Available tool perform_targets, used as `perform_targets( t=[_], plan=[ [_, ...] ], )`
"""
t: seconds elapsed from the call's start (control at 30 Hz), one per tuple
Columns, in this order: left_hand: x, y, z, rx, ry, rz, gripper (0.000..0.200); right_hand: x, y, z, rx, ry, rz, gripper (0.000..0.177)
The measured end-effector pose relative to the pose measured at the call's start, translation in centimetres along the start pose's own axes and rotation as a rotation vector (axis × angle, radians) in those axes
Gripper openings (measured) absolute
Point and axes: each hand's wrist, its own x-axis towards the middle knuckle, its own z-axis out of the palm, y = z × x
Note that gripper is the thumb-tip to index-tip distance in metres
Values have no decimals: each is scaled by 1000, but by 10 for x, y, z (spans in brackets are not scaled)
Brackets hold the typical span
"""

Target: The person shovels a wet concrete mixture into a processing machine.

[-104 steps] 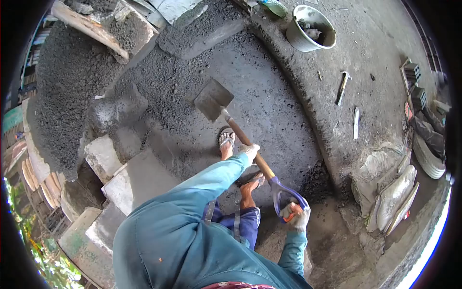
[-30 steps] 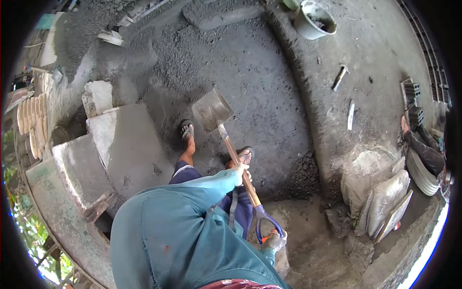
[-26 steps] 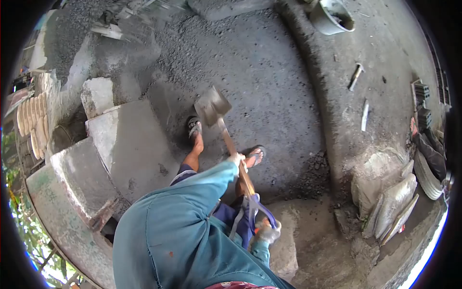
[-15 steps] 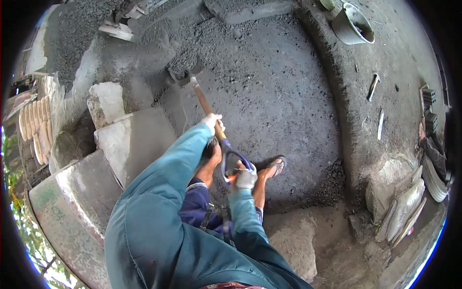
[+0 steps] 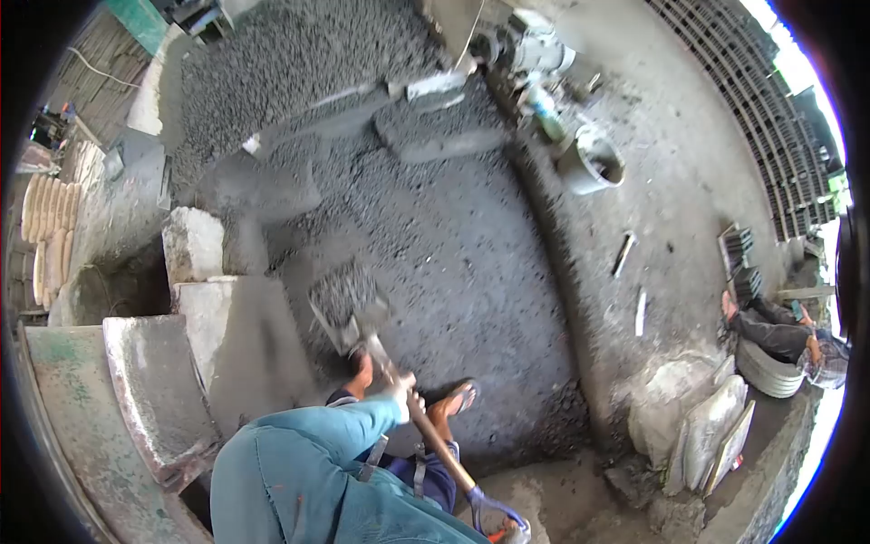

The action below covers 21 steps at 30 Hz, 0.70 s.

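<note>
My left hand (image 5: 401, 397), in a pale glove, is wrapped round the wooden shaft of a shovel (image 5: 433, 435). The shovel's blade carries a heap of dark grey, gravelly material (image 5: 346, 292) and is held over the grey floor in front of my feet. Down at the lower edge, my right hand (image 5: 518, 533) is closed at the blue D-shaped grip; most of this hand is cut off by the frame. Loose dark grit (image 5: 362, 195) lies scattered beyond the blade.
A large gravel pile (image 5: 290, 63) lies at the far left. Stone slabs (image 5: 245, 335) line my left side. Along the right run a low ridge (image 5: 566, 290), a bucket (image 5: 591, 163), a motor (image 5: 539, 50) and a hammer (image 5: 623, 254). Another person (image 5: 779, 331) sits at the far right.
The blade has come back toward me and now bears a load of gravelly material. My right hand and the grip have moved down and right, and the camera view has shifted.
</note>
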Motion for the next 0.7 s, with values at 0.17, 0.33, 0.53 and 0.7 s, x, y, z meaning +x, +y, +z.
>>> perform_targets(
  t=[0.17,0.33,0.53,0.7],
  plan=[
    [-80,-40,42,-42,-135,76,28,52,-41,18,-6,-26,-138,13],
    [-196,23,92,71,-939,565,27,76,-74,28,96,-70,-328,7],
    [-101,-52,109,26,-543,106,29,48,-76,2,205,224,-147,20],
    [101,-39,75,269,-153,139,20,7,-83,94,160,317,-133,23]
  ],
)
